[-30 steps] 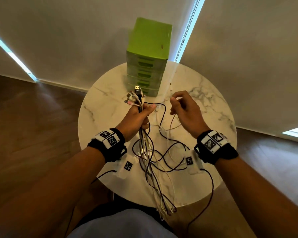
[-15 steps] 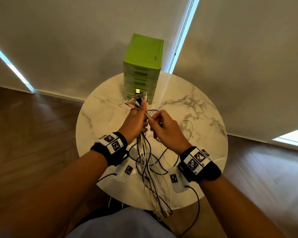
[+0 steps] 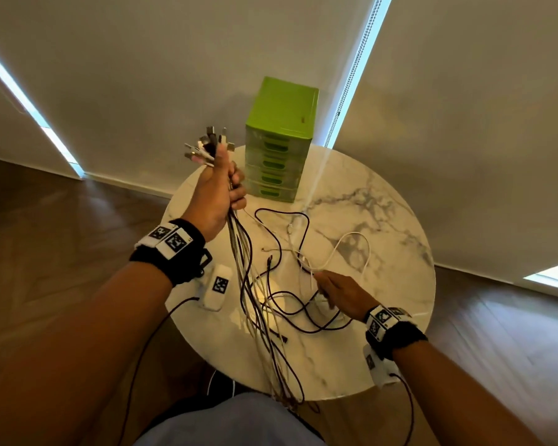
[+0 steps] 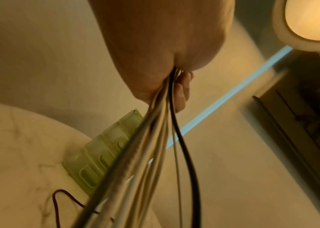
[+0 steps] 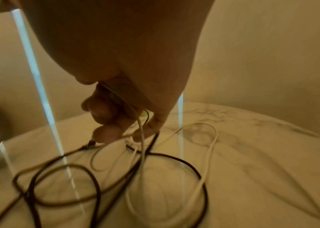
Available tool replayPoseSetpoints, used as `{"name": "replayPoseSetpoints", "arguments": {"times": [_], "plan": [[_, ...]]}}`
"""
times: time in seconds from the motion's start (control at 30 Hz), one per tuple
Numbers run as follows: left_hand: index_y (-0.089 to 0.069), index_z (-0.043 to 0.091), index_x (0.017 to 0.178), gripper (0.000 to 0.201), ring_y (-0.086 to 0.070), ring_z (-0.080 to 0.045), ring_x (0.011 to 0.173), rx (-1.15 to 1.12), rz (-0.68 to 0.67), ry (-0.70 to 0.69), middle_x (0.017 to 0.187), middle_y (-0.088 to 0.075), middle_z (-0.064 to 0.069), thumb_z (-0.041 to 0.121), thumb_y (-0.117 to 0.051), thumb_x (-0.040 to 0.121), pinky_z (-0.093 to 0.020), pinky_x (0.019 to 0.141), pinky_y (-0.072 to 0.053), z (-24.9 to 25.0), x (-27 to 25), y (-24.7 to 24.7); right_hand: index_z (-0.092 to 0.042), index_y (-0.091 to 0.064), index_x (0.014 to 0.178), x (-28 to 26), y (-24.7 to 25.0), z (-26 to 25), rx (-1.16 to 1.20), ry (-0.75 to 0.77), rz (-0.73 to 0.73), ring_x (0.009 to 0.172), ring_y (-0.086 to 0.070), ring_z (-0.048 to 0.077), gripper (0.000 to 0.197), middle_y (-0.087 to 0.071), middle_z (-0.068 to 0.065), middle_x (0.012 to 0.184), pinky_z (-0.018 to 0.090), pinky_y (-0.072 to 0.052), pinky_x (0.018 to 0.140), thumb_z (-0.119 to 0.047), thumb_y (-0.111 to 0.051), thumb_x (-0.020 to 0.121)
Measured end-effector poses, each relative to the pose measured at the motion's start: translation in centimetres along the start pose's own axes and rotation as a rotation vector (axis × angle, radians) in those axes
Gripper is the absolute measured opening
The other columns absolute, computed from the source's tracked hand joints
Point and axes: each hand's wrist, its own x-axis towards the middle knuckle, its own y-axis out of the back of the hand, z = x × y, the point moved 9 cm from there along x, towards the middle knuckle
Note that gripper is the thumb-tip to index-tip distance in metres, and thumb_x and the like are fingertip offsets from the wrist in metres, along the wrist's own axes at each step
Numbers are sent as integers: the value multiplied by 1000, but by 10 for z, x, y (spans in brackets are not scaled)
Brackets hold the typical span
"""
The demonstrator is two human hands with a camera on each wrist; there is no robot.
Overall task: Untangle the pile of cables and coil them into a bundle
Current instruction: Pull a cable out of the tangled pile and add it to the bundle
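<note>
My left hand [image 3: 218, 191] is raised above the table's left side and grips a bundle of white, grey and dark cables [image 3: 250, 284]; their plugs [image 3: 207, 146] fan out above the fist. The strands [image 4: 155, 138] hang straight down past the table's front edge. My right hand [image 3: 339, 292] is low over the table, fingers curled and pinching a thin white cable [image 5: 141, 135]. Loose dark cable loops [image 3: 290, 304] and a white cable loop [image 3: 355, 249] lie on the marble around it. The wrist view shows dark loops [image 5: 96, 177] below my fingertips [image 5: 106, 132].
A green plastic drawer unit [image 3: 279, 140] stands at the back of the round marble table [image 3: 393, 284], close to my raised left hand. Wooden floor surrounds the table. Pale window blinds hang behind it. Sensor leads dangle from both wrists.
My left hand lifted the cable bundle up and left, pulling the strands straight. My right hand dropped from beside the left hand down to the loose cables on the table.
</note>
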Motion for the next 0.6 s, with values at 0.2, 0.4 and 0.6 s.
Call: {"name": "replayPoseSetpoints", "arguments": {"times": [0.2, 0.4, 0.6], "plan": [[-45, 19, 79, 44, -34, -11, 57, 366, -201, 22, 68, -40, 3, 55, -35, 104, -25, 53, -31, -25, -22, -30, -17, -52, 81, 12, 49, -77, -11, 122, 278, 62, -49, 4, 40, -51, -7, 64, 28, -33, 64, -42, -37, 108], [-55, 9, 87, 50, -36, -10, 52, 453, -158, 61, 63, -44, 2, 48, -32, 107, -22, 52, -32, -47, -36, -51, -12, -55, 88, 13, 34, -141, -33, 282, 237, 70, -57, 16, 40, -61, 2, 76, 34, -44, 69, -40, -36, 109], [-57, 12, 97, 37, -39, -7, 59, 399, -185, 59, 81, -50, -1, 41, -36, 109, -22, 56, -35, -50, -38, -50, -17, -65, 88, 13, 44, -145, 28, 238, 180, 68, -52, 3, 43, -56, -10, 73, 23, -39, 66, -35, -32, 110]]}}
